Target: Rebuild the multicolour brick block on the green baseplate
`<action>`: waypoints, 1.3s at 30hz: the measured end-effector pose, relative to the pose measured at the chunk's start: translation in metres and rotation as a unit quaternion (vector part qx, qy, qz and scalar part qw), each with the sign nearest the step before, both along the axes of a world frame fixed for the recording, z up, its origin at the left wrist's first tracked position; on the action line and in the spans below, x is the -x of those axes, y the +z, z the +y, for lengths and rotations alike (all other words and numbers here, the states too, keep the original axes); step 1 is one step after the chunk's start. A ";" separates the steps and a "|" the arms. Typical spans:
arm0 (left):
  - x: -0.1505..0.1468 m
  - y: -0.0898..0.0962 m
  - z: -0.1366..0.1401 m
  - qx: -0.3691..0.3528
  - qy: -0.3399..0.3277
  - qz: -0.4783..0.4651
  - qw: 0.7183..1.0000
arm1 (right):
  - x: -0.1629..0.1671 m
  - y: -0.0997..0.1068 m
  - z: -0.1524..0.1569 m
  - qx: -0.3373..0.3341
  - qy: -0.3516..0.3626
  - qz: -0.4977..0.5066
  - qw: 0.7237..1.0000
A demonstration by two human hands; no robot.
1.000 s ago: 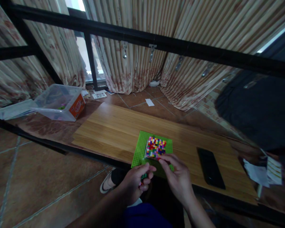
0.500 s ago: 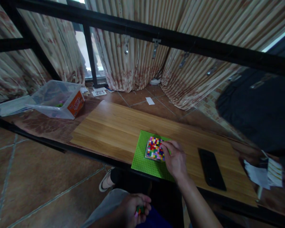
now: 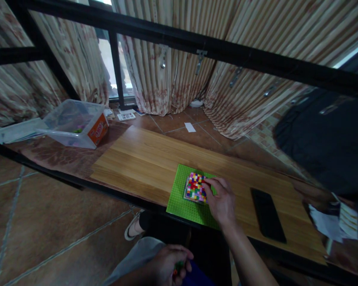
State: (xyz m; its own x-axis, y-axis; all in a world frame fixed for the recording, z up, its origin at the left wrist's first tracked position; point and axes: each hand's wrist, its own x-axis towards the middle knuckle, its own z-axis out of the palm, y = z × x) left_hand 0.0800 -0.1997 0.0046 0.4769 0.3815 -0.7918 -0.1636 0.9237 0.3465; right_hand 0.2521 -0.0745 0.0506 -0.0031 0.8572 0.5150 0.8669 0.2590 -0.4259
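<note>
A block of small multicoloured toy bricks (image 3: 194, 186) sits on a green studded baseplate (image 3: 176, 200) near the table's front edge. My right hand (image 3: 222, 198) reaches over the baseplate's right side. Its thumb and fingers are pinched together at the upper right of the brick block, touching or just above it. Whatever lies between those fingertips is too small to make out. Low over my lap, my left hand (image 3: 174, 262) is curled around a few loose toy bricks (image 3: 179, 267); green and orange show between its fingers.
A black phone (image 3: 268, 214) lies right of the baseplate on the wooden board (image 3: 143, 159). At the left stands a clear plastic bin (image 3: 74, 123) with an orange label and some bricks inside. Papers (image 3: 331, 222) lie at the right end. A black metal bar (image 3: 179, 37) crosses beyond the table.
The view has shifted slightly. My right fingers stay at the brick block's upper right. My left hand has turned a little, so less of its bricks shows.
</note>
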 end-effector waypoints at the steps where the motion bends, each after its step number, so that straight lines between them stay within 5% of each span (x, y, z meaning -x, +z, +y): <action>1: 0.000 0.000 0.000 0.001 -0.002 0.005 1.000 | 0.000 -0.001 -0.002 -0.004 -0.001 0.005 1.000; 15: -0.003 0.007 0.005 0.031 0.013 0.032 0.999 | 0.001 -0.005 -0.009 -0.011 0.021 -0.058 0.998; 23: 0.003 0.021 0.030 0.068 0.084 -0.095 0.990 | 0.001 -0.008 -0.007 -0.017 0.042 -0.092 0.995; 30: 0.015 0.064 0.068 -0.029 0.187 -0.219 0.957 | 0.011 0.014 -0.025 0.007 0.023 0.017 1.000; 34: 0.020 0.070 0.075 -0.067 0.202 -0.266 0.940 | 0.024 0.030 -0.057 0.047 0.071 0.113 0.990; 39: 0.016 0.069 0.076 -0.074 0.188 -0.302 0.932 | 0.032 0.031 -0.081 0.090 0.133 0.086 0.983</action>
